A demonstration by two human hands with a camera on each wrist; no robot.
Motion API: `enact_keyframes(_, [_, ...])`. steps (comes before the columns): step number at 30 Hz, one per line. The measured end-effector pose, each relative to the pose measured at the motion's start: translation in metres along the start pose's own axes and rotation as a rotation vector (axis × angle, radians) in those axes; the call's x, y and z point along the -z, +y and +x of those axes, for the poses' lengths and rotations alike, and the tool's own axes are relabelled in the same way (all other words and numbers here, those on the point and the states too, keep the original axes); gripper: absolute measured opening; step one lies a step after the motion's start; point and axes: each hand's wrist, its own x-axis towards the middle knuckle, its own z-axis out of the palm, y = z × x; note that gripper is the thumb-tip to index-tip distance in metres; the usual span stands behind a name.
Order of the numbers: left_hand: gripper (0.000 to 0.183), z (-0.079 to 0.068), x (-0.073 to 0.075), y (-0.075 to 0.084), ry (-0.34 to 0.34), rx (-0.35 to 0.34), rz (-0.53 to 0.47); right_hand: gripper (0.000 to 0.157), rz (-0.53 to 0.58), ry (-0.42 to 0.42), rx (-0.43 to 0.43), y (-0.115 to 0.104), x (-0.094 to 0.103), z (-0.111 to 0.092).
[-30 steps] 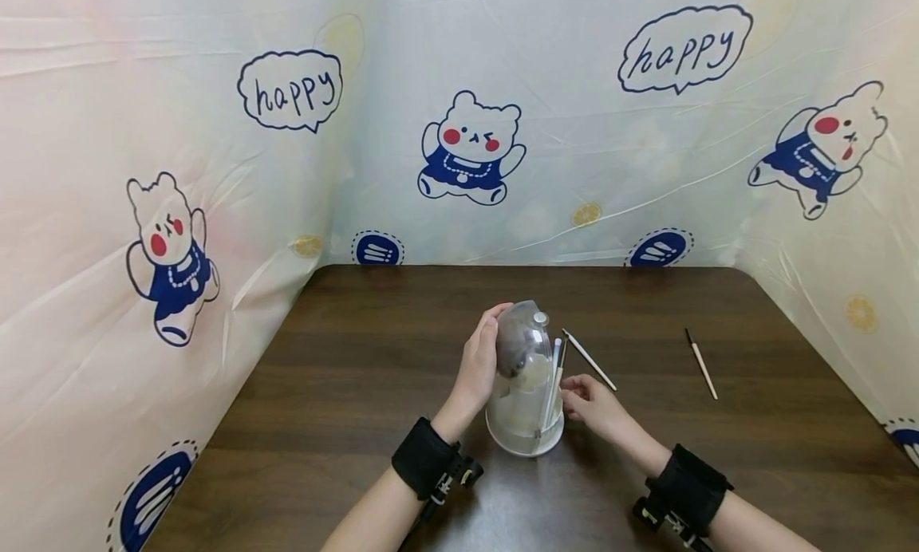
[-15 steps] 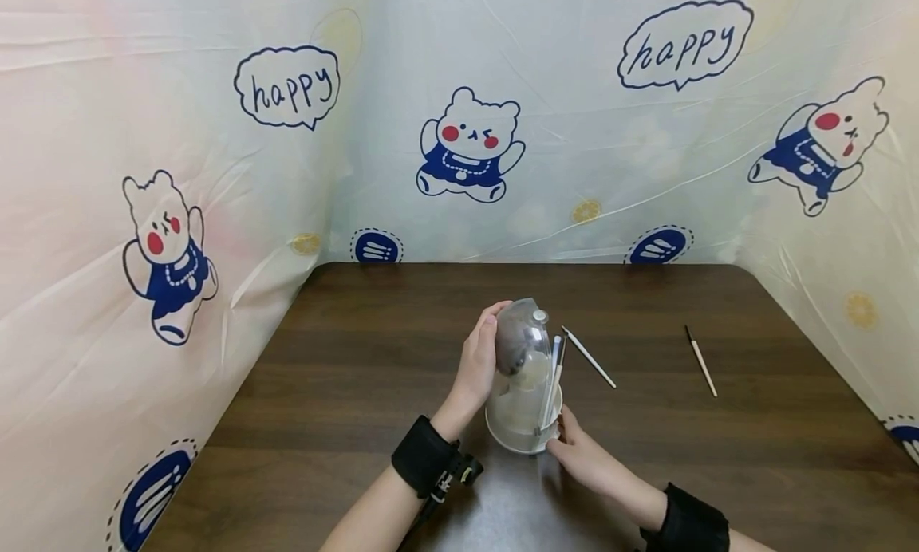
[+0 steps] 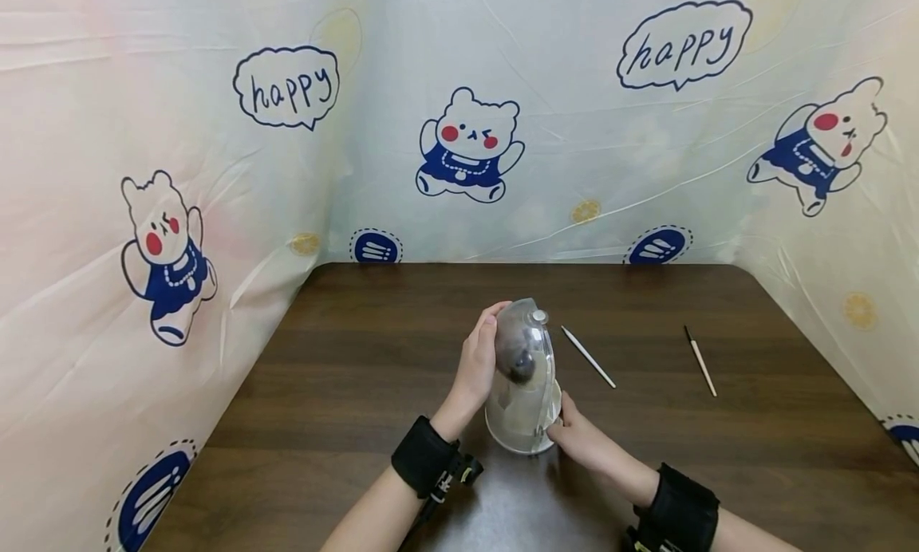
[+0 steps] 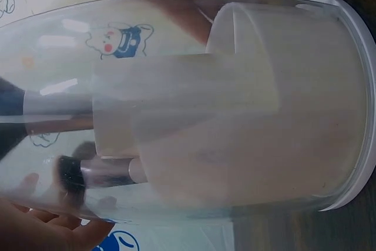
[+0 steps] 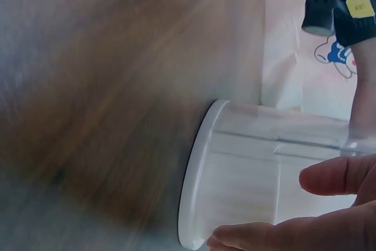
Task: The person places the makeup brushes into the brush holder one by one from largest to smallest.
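Observation:
A makeup brush holder (image 3: pixel 515 412) with a clear domed cover and white base stands upright on the table. My left hand (image 3: pixel 476 368) holds the dome from the left, fingers reaching up near its top. Low on the right side, my right hand (image 3: pixel 587 440) grips the holder, thumb in front and fingers behind. The right wrist view shows that thumb (image 5: pixel 335 177) beside the pale inner cup (image 5: pixel 241 180). Through the plastic in the left wrist view, a large dark-bristled brush (image 4: pixel 59 110) and a smaller brush (image 4: pixel 106 171) are visible.
Two slim white-handled sticks lie on the dark wooden table (image 3: pixel 359 360): a white one (image 3: pixel 589 357) just right of the holder, and a dark-tipped brush (image 3: pixel 701 364) farther right. A printed curtain (image 3: pixel 546 137) surrounds the table's back and sides.
My right hand has moved down onto the holder's lower right side. The slim brushes at the right opening have passed out of sight, and a dark brush head now shows behind the dome.

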Motion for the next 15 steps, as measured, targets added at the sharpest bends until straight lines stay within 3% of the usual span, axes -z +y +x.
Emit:
enact_keyframes(10, [0.053, -0.001, 0.001, -0.001, -0.018, -0.002, -0.010, 0.078, -0.066, 0.020, 0.001, -0.002, 0.006, 0.007])
enact_keyframes(15, [0.052, 0.000, 0.001, -0.001, -0.014, 0.005, -0.006, 0.072, -0.170, 0.072, 0.010, -0.003, 0.023, 0.015])
